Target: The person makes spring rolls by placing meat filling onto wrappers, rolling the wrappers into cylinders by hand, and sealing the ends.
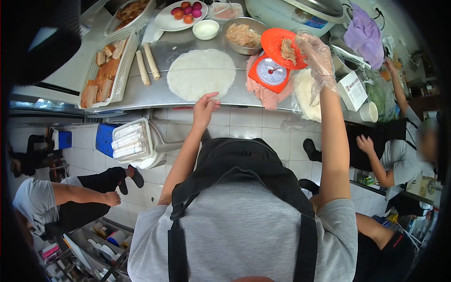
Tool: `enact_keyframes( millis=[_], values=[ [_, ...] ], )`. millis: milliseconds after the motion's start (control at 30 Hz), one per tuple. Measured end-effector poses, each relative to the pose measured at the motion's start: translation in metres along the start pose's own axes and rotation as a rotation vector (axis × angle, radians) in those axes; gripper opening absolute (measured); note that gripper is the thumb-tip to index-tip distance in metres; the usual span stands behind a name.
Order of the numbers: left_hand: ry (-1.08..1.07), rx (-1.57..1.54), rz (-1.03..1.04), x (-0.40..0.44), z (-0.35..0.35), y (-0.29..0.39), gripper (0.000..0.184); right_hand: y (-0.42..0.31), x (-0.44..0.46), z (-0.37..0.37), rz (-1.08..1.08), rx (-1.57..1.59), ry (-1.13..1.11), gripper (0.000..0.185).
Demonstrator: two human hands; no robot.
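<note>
A round, thin white sheet (201, 75) lies flat on the steel table. My left hand (206, 109), bare, is at the sheet's front edge with its fingers apart and nothing in them. On a red dial scale (268, 73) sits an orange plate (270, 44) with a small heap of shredded filling (288, 51). My right hand (315, 52), in a clear plastic glove, is at the plate's right edge; its fingertips are too blurred to tell whether they grip anything. A metal bowl (243, 35) of similar filling stands behind the plate, to its left.
Two rolled sticks (147, 63) lie beside a basket of meat pieces (105, 70) at left. Behind are a plate of eggs and tomatoes (181, 15) and a small white bowl (206, 29). A bagged white stack (307, 94) lies right. Co-workers are on both sides.
</note>
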State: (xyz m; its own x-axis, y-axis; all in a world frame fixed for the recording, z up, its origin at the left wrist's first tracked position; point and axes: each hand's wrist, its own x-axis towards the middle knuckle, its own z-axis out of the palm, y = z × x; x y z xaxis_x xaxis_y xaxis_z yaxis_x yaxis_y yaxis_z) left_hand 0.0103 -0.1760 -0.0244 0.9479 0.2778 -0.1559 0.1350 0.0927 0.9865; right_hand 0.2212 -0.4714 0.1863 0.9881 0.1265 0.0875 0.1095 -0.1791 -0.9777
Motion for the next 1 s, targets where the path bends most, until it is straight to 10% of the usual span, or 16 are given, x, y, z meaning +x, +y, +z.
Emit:
enact_keyframes(
  millis=[667, 833, 1000],
  values=[
    [0.046, 0.040, -0.068, 0.002, -0.051, 0.002, 0.033, -0.018, 0.051, 0.027, -0.183, 0.195, -0.052, 0.052],
    [0.049, 0.045, -0.027, 0.015, -0.058, 0.021, 0.032, 0.012, 0.128, 0.055, -0.272, -0.628, -0.287, 0.064],
    [0.126, 0.025, 0.012, 0.018, -0.083, 0.024, 0.032, -0.016, 0.105, 0.037, -0.233, -0.569, -0.243, 0.046]
  ],
)
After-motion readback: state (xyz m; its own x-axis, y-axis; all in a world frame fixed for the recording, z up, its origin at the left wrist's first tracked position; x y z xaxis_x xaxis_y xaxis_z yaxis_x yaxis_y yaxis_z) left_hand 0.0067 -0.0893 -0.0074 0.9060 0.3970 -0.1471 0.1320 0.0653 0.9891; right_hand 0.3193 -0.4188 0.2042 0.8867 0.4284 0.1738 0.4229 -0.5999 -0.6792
